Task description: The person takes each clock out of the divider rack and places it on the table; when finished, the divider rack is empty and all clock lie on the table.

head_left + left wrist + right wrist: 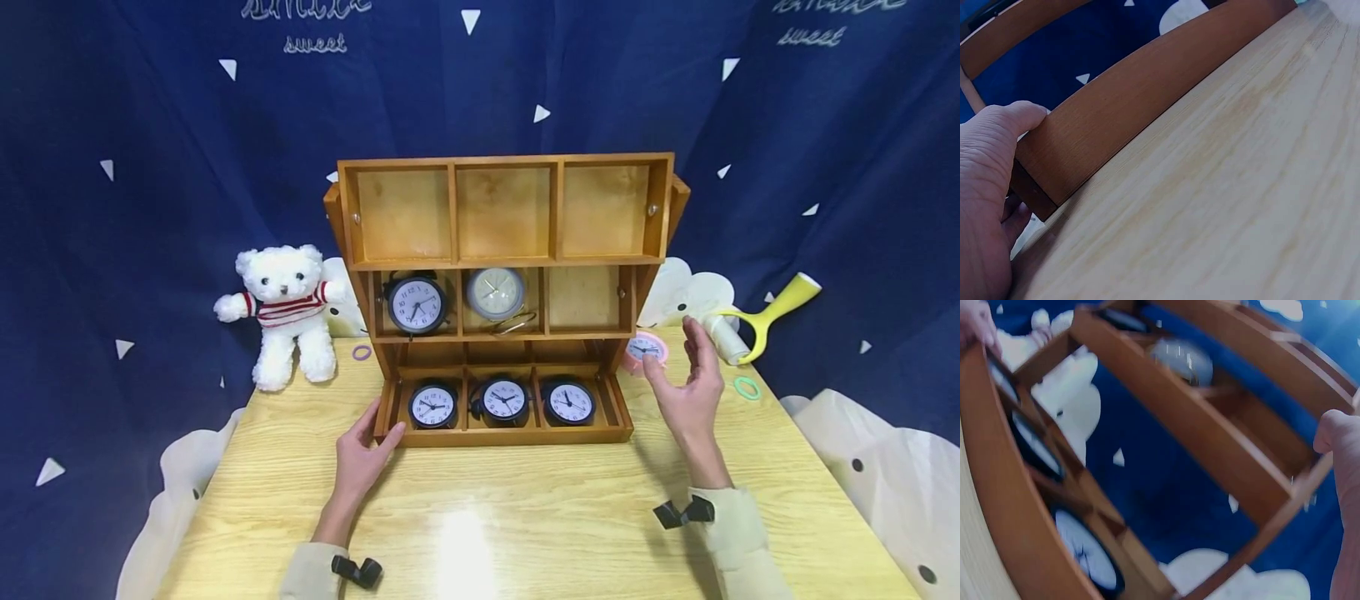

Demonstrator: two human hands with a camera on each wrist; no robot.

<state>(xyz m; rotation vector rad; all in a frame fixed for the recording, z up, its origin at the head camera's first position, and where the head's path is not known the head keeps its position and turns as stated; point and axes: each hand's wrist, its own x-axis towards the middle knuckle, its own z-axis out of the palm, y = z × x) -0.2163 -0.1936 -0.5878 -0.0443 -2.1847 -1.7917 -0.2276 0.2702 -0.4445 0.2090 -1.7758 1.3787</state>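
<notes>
A wooden tiered shelf point(510, 437) with compartments stands mid-table. My left hand point(360, 458) grips the front left corner of its bottom tier, thumb over the front board and fingers along the side. Three black alarm clocks, one of them a middle clock point(504, 398), sit in the bottom tier. The middle tier holds a black alarm clock point(417, 305) at left and a grey clock point(495, 292) in the center. To the shelf's right, my right hand point(693, 392) is raised, thumb and fingers apart, holding nothing. A pink alarm clock point(647, 350) stands behind its thumb, partly hidden.
A white teddy bear point(287, 312) in a striped top sits at the left. At the right are a yellow-handled lint roller point(772, 317) and a green ring point(747, 387). A purple ring point(362, 352) lies left of the shelf. Dark blue curtain point(480, 92) hangs behind.
</notes>
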